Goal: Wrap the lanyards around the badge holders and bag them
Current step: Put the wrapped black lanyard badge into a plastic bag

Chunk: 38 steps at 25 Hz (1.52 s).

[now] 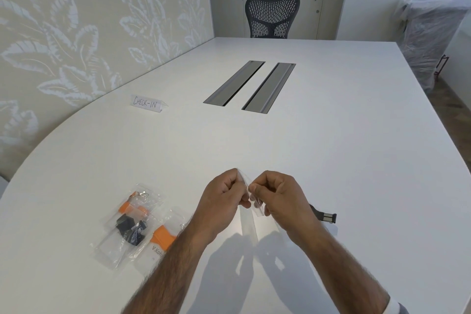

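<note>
Lower centre, left hand [224,201] and right hand [277,199] pinch a clear bag [248,229] with curled fingers [252,188], probably prying it open (for filling).

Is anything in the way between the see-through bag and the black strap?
Nothing visible except the right hand itself. It and the left hand pinch the clear bag; the black strap lies on the table just past the right wrist, partly hidden.
</note>
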Motion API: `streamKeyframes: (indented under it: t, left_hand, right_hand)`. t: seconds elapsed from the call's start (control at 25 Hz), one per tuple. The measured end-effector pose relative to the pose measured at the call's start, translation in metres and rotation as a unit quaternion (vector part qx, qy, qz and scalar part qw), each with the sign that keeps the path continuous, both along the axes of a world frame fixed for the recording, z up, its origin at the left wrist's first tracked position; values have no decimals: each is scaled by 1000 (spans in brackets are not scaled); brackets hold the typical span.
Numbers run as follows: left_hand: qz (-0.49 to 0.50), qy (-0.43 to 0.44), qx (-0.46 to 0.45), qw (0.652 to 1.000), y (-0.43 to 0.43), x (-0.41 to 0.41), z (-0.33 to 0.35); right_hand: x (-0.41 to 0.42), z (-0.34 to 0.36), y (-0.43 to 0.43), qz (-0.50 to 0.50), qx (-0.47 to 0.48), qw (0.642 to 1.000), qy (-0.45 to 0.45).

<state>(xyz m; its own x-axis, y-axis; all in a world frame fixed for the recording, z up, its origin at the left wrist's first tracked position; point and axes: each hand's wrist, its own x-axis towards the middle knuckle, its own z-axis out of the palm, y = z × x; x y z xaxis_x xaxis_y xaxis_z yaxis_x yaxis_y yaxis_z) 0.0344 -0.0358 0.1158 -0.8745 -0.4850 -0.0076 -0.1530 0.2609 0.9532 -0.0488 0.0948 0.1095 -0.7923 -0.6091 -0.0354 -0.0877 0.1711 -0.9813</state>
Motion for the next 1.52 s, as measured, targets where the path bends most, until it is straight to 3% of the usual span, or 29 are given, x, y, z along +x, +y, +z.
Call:
streamKeyframes:
  t: [0.16,0.32,0.56,0.72,0.88,1.04,1.12,1.28,1.44,1.52]
  left_hand:
    - [26,3,-23,999,2,0,-3]
    - [-3,-10,12,1000,4,2,-2]
    - [-40,-33,2,999,0,1,-3]
    - [-34,-59,-93,993,2,5,-4]
    - [7,-80,-188,979,2,5,-7]
    - [10,-79,-203,976,0,7,2]
    - [8,-72,-205,976,-2,10,3]
    - [17,-70,-183,981,-5,11,2]
    - [31,-57,-145,987,1,9,4]
    - [28,-63,-130,989,1,10,5]
  right_hand:
    - [10,-3,-7,-40,37,994,93]
    - [5,1,-4,-36,69,983,165]
    - [5,-4,0,-57,45,994,83]
    - [-10,-3,7,-172,29,980,92]
    - [-13,1,9,-125,113,963,210]
    - [-2,-7,3,-53,228,924,302]
    - [-3,-7,1,-63,212,936,274]
    - [2,2,1,-17,126,982,136]
    - [12,9,0,72,125,982,121]
    - [11,7,-2,68,149,975,152]
